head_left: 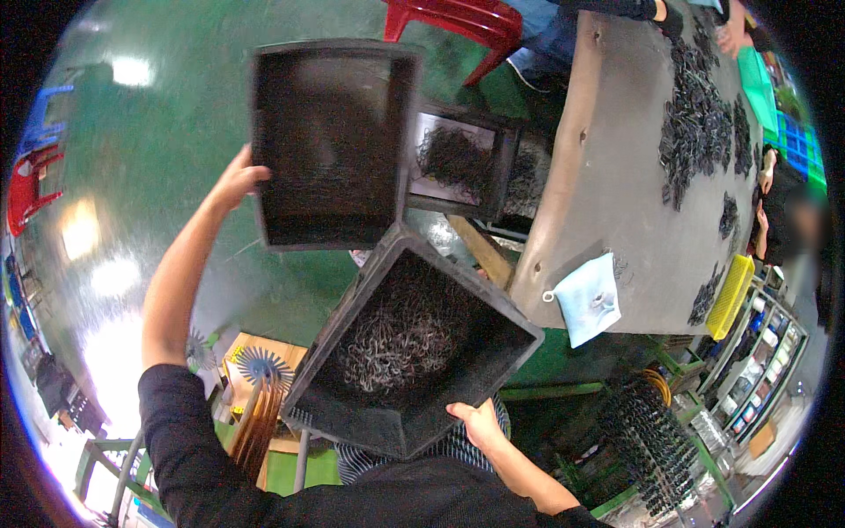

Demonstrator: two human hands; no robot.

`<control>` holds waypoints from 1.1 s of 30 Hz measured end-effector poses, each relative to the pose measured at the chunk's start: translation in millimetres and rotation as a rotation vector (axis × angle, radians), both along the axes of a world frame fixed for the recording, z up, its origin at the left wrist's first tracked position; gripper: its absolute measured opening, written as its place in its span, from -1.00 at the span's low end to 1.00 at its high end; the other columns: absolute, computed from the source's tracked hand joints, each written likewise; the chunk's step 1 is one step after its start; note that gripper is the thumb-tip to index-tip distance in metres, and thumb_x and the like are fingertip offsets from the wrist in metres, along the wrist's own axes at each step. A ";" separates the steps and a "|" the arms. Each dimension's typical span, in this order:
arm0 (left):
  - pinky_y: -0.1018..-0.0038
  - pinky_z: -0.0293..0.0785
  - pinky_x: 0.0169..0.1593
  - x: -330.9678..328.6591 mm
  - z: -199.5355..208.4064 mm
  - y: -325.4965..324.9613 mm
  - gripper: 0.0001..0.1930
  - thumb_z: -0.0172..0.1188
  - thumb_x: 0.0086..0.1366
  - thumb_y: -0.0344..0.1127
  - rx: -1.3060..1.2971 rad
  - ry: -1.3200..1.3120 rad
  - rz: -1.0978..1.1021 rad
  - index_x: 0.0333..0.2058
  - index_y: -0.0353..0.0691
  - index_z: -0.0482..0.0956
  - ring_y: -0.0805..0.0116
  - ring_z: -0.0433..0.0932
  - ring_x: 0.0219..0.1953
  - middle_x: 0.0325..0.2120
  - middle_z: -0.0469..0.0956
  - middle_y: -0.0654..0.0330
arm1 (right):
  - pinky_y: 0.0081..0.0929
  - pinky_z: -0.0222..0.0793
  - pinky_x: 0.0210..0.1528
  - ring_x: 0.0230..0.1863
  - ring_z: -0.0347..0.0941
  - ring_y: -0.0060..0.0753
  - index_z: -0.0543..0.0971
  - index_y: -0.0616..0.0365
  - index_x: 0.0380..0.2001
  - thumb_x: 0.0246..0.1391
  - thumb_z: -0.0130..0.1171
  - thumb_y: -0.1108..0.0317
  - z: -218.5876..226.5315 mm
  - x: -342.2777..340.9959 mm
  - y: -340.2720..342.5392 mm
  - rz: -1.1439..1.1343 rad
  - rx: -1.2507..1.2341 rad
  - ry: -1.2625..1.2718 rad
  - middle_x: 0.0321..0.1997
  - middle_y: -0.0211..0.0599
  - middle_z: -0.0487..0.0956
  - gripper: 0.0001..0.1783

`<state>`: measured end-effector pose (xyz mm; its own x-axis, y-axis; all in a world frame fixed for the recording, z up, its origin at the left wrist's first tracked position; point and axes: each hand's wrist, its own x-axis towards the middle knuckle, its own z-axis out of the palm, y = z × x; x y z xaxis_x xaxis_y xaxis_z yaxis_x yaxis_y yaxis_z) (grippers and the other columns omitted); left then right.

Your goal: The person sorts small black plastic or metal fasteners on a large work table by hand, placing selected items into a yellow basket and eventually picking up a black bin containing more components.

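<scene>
My left hand (236, 180) grips the left rim of an empty black plastic bin (330, 145), held up tilted ahead of me. My right hand (477, 424) holds the near rim of a second black bin (414, 339), which carries a heap of small dark curled wire parts (396, 339). The two bins nearly touch at the empty one's lower right corner.
A third bin with dark parts (458, 163) lies on the green floor beyond. A grey worktable (616, 158) at right bears piles of black parts (695, 114), a blue face mask (588, 299) and a yellow tray (731, 295). Red chair (458, 19) far off; another person's hands (731, 31) at the table.
</scene>
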<state>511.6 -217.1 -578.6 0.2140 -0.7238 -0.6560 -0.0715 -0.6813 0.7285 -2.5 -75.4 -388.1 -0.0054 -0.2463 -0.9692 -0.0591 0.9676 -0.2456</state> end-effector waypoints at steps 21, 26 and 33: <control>0.20 0.53 -0.35 -192.2 -57.6 -106.7 -0.26 0.18 0.11 -0.27 0.214 0.132 -0.257 0.24 -0.02 0.01 0.18 0.48 -0.16 -0.09 0.43 0.06 | -0.42 0.33 -0.33 -0.42 0.38 -0.47 0.46 0.28 -0.41 -0.17 0.19 0.44 12.4 -17.7 21.3 0.344 -0.157 0.055 -0.48 -0.38 0.48 -0.79; 0.15 0.25 0.13 -145.7 -40.0 -75.2 -0.12 0.19 0.18 0.01 0.123 0.106 -0.282 0.32 0.02 -0.18 0.10 0.24 0.17 0.20 0.17 -0.07 | -0.39 0.37 -0.32 -0.47 0.41 -0.41 0.50 0.31 -0.39 -0.15 0.16 0.40 29.0 -13.0 14.9 0.284 -0.303 0.034 -0.50 -0.32 0.52 -0.77; 0.03 0.20 0.11 -92.4 178.0 -11.7 -0.32 -0.01 0.27 0.14 0.140 -0.068 -0.266 0.28 0.07 0.04 0.13 0.21 0.22 0.22 0.20 0.10 | -0.42 0.36 -0.13 -0.24 0.42 -0.39 0.48 0.36 -0.19 -0.26 0.11 0.49 80.2 -37.2 -32.0 0.141 -0.469 -0.154 -0.30 -0.29 0.55 -0.57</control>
